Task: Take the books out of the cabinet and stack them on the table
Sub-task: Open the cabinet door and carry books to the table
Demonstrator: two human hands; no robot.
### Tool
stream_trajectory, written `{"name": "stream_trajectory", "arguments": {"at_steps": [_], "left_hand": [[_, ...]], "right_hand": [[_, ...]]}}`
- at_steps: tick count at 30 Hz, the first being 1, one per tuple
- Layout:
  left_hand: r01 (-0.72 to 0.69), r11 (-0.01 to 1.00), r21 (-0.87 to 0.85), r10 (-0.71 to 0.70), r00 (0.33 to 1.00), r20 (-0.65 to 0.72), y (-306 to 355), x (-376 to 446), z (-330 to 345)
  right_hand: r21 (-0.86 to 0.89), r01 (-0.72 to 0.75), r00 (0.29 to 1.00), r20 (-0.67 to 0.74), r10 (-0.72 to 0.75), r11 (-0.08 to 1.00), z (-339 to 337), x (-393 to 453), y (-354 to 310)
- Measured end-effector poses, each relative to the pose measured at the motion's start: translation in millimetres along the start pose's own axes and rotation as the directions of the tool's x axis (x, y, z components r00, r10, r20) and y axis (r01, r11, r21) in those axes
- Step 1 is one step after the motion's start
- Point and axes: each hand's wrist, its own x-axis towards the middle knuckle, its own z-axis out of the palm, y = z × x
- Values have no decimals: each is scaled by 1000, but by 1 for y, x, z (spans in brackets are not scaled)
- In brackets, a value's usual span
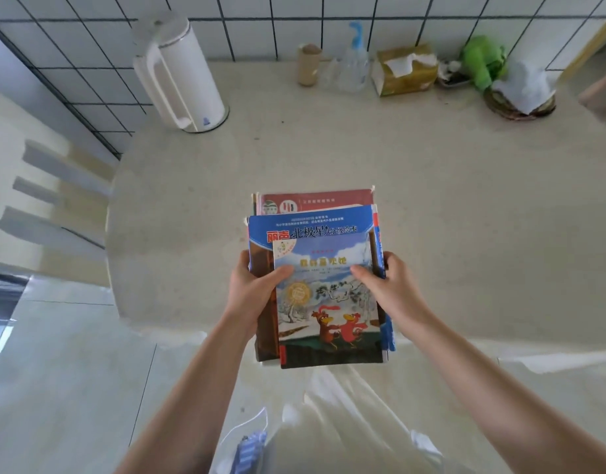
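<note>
I hold a stack of picture books between both hands over the near edge of the pale table (pixel 329 155). On top lies a snowy-cover book with two red birds (pixel 329 313). Under it is a blue-cover book (pixel 312 222), and a red-cover book (pixel 317 200) shows at the far end. My left hand (pixel 252 285) grips the stack's left edge, thumb on the top cover. My right hand (pixel 387 285) grips the right edge the same way. The cabinet is out of view.
A white kettle (pixel 178 73) stands at the back left. Along the tiled wall are a cardboard tube (pixel 308 65), a pump bottle (pixel 354 59), a tissue pack (pixel 404 70), a green toy (pixel 483 59) and a dish with crumpled paper (pixel 520 94). A slatted chair (pixel 48 196) is left.
</note>
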Motion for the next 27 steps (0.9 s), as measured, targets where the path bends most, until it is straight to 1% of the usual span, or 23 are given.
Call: {"name": "stream_trajectory", "arguments": {"at_steps": [4,7,11,14,16,20,22,24,27], "left_hand": [[-42,998,41,44,997,-55,17,36,18],[-99,992,73,102,994,-32,30,59,24],[-186,976,110,190,981,-26,43,84,27],[-254,951,176,268,962,-60,46,99,25],[-304,924,231,323,945,-48,46,107,21],[-355,883,307,381,924,-26,45,114,13],[-395,848,354,423,906,-2,46,116,8],[-425,823,378,447,894,30,48,119,4],[-455,817,354,457,886,82,47,123,3]], "right_hand": [[-55,30,1000,1,-30,998,-8,49,-11],[-83,77,997,24,-75,994,-13,79,-19],[-76,201,979,41,-198,977,-16,105,-30],[-78,332,943,12,-333,940,-15,114,-32],[-74,394,918,-12,-396,916,-12,120,-30],[-134,500,850,-113,-514,856,-2,122,-18],[-187,532,826,-102,-555,826,0,123,-13],[-208,543,822,-70,-566,814,-1,126,-9],[-203,555,820,-29,-572,806,-7,133,-5]]}}
